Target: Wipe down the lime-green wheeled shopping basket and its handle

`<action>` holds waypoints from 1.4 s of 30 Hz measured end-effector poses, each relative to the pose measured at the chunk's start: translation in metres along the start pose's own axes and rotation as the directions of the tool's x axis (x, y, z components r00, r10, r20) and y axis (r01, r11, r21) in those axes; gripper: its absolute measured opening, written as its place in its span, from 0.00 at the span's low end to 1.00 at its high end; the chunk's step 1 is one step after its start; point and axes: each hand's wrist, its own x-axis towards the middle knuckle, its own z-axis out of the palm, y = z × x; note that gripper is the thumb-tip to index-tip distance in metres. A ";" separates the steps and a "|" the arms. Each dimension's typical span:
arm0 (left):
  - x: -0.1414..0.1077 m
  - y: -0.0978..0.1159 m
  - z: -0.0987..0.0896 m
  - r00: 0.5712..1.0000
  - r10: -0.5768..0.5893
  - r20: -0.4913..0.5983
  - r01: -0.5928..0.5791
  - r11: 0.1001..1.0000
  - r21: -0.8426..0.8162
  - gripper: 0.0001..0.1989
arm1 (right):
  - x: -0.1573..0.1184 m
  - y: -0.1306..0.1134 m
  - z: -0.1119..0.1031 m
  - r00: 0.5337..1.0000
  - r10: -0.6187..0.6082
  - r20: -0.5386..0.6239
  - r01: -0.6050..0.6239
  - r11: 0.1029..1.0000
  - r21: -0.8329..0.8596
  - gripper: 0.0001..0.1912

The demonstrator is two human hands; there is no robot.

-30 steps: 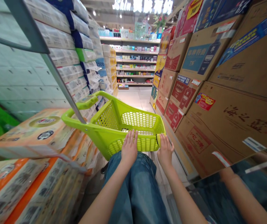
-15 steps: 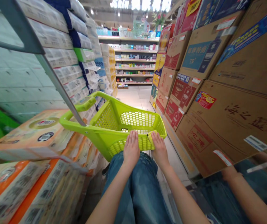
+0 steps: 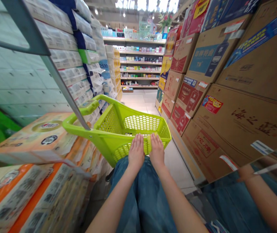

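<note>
A lime-green wheeled shopping basket (image 3: pixel 106 137) with perforated walls and a grey pull handle (image 3: pixel 65 89) stands in front of my knees. My left hand (image 3: pixel 137 152) holds its near rim, the fingers laid together over the edge and the thumb hidden. Close beside it, my right hand (image 3: pixel 157 152) presses a small yellow sponge-like pad (image 3: pixel 149 142) against the same rim. The fingers cover most of the pad, so whether it is sponge or cloth I cannot tell. Some floor shows through the holes in the basket.
Stacked tissue packs (image 3: pixel 63 40) rise at the left, with lower orange-and-white packs (image 3: pixel 53 139) nearer me. Cardboard cartons (image 3: pixel 247 119) form a wall at the right, and a reflective panel (image 3: pixel 261 191) lies below them. Shelves of small goods (image 3: pixel 140 60) stand beyond the tiled aisle (image 3: pixel 142 98).
My right hand has slid left along the rim with the yellow pad and is now next to my left hand. The left hand stays in place on the basket.
</note>
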 end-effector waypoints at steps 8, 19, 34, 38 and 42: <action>-0.002 -0.002 -0.001 1.000 0.001 -0.018 -0.002 0.999 -0.034 0.41 | -0.002 0.020 -0.009 0.988 -0.150 0.046 0.148 0.988 0.046 0.45; 0.000 0.001 0.001 1.000 0.000 -0.019 0.000 0.999 -0.033 0.41 | -0.003 0.084 -0.017 0.978 0.169 -0.121 -0.169 0.986 0.011 0.46; -0.002 -0.004 -0.002 1.000 0.011 -0.003 -0.011 1.000 0.000 0.37 | 0.005 0.000 -0.009 0.988 -0.140 0.073 0.136 0.989 0.058 0.42; -0.002 -0.003 -0.003 1.000 0.014 -0.009 -0.014 1.000 -0.018 0.39 | 0.001 0.040 -0.017 0.995 -0.097 0.029 0.095 0.994 0.057 0.42; -0.002 -0.002 -0.002 1.000 0.017 -0.001 -0.017 1.000 -0.010 0.38 | -0.004 0.078 -0.023 0.999 0.008 -0.032 -0.005 0.994 0.106 0.45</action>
